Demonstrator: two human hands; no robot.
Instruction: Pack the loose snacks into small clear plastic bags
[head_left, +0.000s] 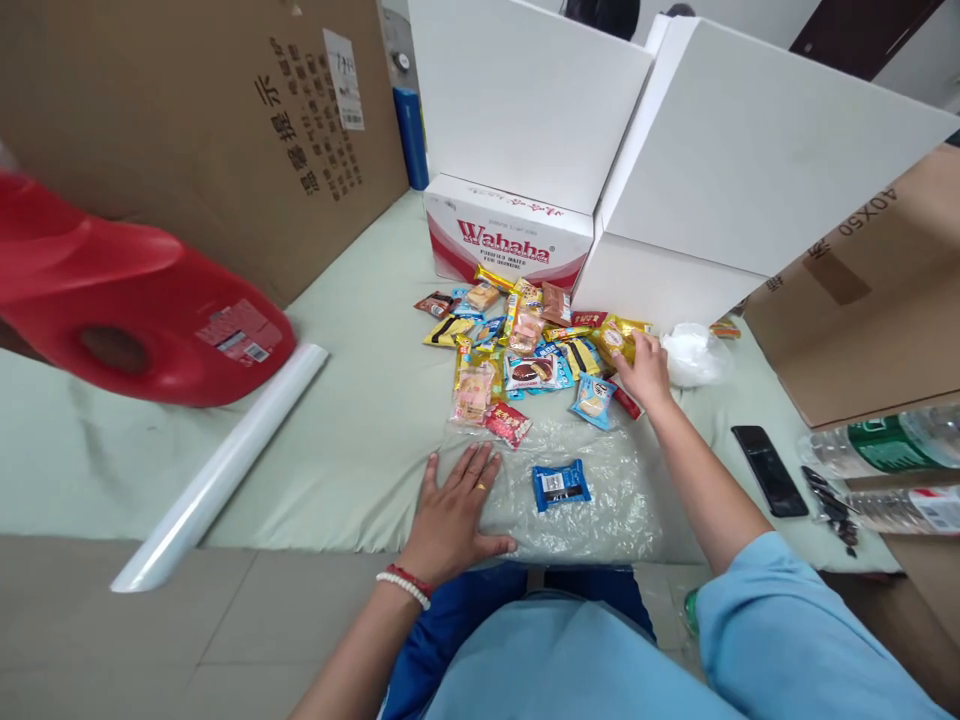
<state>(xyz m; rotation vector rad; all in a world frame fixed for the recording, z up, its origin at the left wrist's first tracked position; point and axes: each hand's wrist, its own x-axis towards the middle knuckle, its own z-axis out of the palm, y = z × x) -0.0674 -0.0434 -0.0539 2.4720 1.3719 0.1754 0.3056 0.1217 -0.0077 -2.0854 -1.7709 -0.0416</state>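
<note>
My left hand (457, 515) lies flat, fingers spread, on the left edge of a transparent plastic bag (622, 510). On that bag, to the right of the hand, rests a small blue snack packet (561, 486). My right hand (645, 370) reaches to the right side of a heap of wrapped snacks (525, 340), its fingers closed on a yellow snack packet (619, 335). Below it are a light-blue snack packet (594, 400) and a dark red packet (626, 400). A red packet (510, 424) sits at the heap's near edge, just beyond my left fingertips.
A Wahaba-type white and red water carton (510, 235) stands behind the heap. Left are a red jug (150, 300) and a white roll (225, 470). Right are a crumpled white bag (694, 355), a phone (769, 470), plastic bottles (892, 440) and a cardboard box (862, 300).
</note>
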